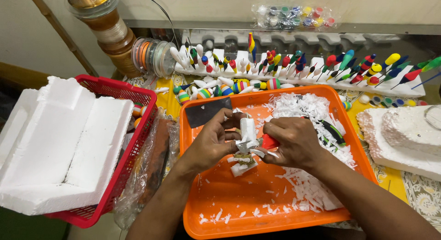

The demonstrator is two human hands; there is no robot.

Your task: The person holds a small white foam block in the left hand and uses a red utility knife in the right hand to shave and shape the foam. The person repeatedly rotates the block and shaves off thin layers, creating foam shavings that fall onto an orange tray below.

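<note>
Over the middle of the orange tray [220, 208], the left hand [212, 141] clamps an upright foam piece [248, 129]; the right hand [294, 141] grips a red-handled knife [268, 141] against it. Short, shallow strokes away from the fingers would suit best. Shavings [303, 107] crowd the tray's right side; a foam-filled red basket [119, 90] stands left.

I see two bare forearms — no sleeves, no watch — and the left hand [212, 141] and right hand [294, 142] ungloved, ringless.
</note>
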